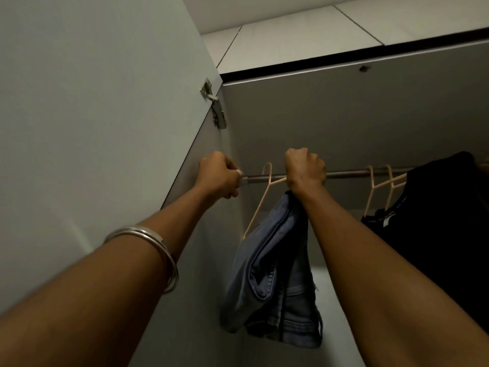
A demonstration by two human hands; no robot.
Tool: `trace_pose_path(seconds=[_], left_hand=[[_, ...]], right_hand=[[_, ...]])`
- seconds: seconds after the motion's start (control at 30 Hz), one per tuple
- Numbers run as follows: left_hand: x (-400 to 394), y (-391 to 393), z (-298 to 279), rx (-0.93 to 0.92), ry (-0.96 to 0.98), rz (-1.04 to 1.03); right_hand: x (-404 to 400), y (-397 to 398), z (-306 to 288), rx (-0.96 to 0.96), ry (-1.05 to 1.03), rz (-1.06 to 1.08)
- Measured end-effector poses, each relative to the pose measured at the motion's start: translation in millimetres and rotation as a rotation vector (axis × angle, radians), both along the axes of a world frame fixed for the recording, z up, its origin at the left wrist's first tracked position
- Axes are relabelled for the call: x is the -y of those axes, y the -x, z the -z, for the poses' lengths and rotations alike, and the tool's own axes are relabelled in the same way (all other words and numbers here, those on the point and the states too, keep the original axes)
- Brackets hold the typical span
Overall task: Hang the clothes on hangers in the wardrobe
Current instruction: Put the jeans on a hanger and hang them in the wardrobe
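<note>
Folded blue jeans [272,274] hang from a pale pink hanger [258,205] whose hook sits over the dark wardrobe rail [344,174]. My right hand [304,166] is raised in a fist in front of the rail and grips the hanger's right arm just above the jeans. The rest of that arm of the hanger is hidden behind my wrist. My left hand [218,176] is at the rail's left end, its fingers curled round the rail by the side wall.
Two more pink hangers [375,186] carry black clothes [436,221] further right on the rail. The open wardrobe door [92,102] with its metal hinge [215,107] stands close on the left. The wardrobe's top panel lies just above my hands.
</note>
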State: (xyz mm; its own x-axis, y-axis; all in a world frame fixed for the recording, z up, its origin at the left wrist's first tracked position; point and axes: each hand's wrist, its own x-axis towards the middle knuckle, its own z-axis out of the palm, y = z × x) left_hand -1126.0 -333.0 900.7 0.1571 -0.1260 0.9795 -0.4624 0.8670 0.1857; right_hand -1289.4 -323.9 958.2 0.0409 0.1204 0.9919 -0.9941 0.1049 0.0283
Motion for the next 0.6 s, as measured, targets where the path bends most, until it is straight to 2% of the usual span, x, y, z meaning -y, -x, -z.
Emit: trace_pose_path(seconds=[0.17, 0.27, 0.37, 0.53, 0.6], left_hand=[[8.5, -4.0, -2.4, 0.023, -0.047, -0.016], [9.7, -2.6, -1.1, 0.038, -0.042, -0.065], [13.0, -5.5, 2.0, 0.012, -0.014, -0.102], [23.1, -7.0, 12.1, 0.010, -0.014, -0.116], [23.4, -8.4, 16.1, 0.005, -0.009, -0.123]], right_hand=[[8.1, -8.9, -18.1, -0.050, -0.007, -0.126], [16.4, -22.0, -20.7, -0.004, -0.034, -0.112], [30.1, -40.9, -14.5, 0.041, -0.101, -0.196], [27.7, -56.3, -15.3, 0.196, -0.059, -0.553], [26.6, -59.4, -15.3, 0.189, -0.097, -0.745]])
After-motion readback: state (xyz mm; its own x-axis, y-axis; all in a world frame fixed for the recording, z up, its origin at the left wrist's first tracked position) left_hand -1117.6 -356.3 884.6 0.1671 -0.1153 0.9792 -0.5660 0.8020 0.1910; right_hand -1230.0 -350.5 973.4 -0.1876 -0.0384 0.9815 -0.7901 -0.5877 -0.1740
